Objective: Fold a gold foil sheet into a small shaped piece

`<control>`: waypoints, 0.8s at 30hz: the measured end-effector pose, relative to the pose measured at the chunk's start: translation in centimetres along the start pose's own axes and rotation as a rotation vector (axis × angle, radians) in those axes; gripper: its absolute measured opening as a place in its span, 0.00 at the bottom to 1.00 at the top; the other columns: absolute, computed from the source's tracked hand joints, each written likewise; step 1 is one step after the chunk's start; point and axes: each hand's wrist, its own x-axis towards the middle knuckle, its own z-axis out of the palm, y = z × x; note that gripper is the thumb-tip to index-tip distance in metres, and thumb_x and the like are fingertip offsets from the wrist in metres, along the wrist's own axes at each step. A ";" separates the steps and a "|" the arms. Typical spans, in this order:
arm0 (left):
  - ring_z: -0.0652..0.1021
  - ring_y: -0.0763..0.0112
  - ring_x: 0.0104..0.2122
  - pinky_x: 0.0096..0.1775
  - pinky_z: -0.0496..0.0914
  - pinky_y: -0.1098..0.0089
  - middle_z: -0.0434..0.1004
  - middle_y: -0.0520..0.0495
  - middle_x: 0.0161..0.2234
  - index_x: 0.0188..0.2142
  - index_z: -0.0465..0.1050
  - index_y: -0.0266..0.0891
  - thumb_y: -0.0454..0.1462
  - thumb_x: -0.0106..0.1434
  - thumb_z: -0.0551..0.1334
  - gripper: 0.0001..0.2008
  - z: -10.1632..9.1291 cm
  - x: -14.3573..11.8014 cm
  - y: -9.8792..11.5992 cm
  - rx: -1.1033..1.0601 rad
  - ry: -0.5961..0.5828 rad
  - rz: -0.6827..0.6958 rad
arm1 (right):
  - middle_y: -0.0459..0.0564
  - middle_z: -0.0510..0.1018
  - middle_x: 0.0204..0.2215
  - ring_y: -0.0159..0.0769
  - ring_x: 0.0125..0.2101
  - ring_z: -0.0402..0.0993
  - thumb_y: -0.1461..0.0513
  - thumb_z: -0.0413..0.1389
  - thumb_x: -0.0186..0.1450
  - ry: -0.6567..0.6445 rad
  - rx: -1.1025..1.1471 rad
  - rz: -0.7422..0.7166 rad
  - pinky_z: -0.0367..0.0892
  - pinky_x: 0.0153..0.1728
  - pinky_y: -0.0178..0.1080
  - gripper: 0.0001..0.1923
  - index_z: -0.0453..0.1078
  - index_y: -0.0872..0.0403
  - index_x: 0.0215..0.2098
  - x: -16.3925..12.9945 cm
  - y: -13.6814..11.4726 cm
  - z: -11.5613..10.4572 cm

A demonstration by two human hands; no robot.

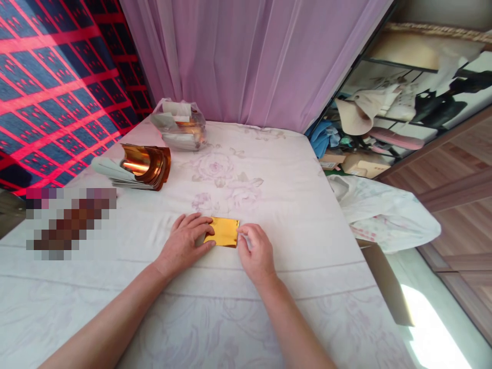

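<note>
Where the red-and-blue patterned wall fills the upper left of the frame: curled stack of gold foil sheets (140,167) on the white floral cloth (230,318), left of centre; clear plastic bag of more sheets (179,126) just above and right of it. Lower centre: left hand (183,244), fingers spread flat, pressing the left edge of a folded gold foil sheet (224,231). Touching its right edge: right hand (257,254), thumb and forefinger pinching the foil. Far right: cluttered shelf.
</note>
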 end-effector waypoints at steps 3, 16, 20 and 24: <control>0.66 0.54 0.59 0.60 0.51 0.46 0.75 0.52 0.54 0.39 0.74 0.49 0.42 0.61 0.63 0.07 0.0 0.0 0.2 0.006 0.003 -0.003 | 0.55 0.75 0.52 0.43 0.55 0.68 0.63 0.48 0.68 -0.136 -0.179 -0.137 0.62 0.56 0.47 0.16 0.71 0.54 0.51 -0.8 -1.7 0.7; 0.66 0.54 0.60 0.61 0.52 0.46 0.74 0.52 0.55 0.40 0.73 0.48 0.41 0.61 0.63 0.07 -0.3 0.0 0.7 0.006 -0.010 -0.018 | 0.52 0.64 0.64 0.47 0.65 0.54 0.56 0.49 0.70 -0.386 -0.532 -0.075 0.49 0.63 0.59 0.24 0.63 0.53 0.63 -5.2 -2.5 -0.8; 0.65 0.53 0.60 0.61 0.51 0.46 0.73 0.52 0.56 0.41 0.72 0.48 0.41 0.63 0.61 0.07 -0.3 -0.2 0.5 0.017 -0.021 0.019 | 0.53 0.66 0.62 0.49 0.63 0.57 0.56 0.48 0.70 -0.311 -0.579 0.000 0.51 0.62 0.59 0.24 0.64 0.54 0.62 -6.1 -2.7 -0.9; 0.64 0.53 0.60 0.61 0.51 0.44 0.72 0.50 0.56 0.42 0.72 0.48 0.39 0.64 0.58 0.08 -0.4 -0.2 0.2 0.007 -0.036 0.050 | 0.56 0.68 0.60 0.49 0.62 0.60 0.57 0.47 0.70 -0.255 -0.567 0.021 0.53 0.61 0.58 0.21 0.70 0.55 0.56 -5.4 -3.2 -1.1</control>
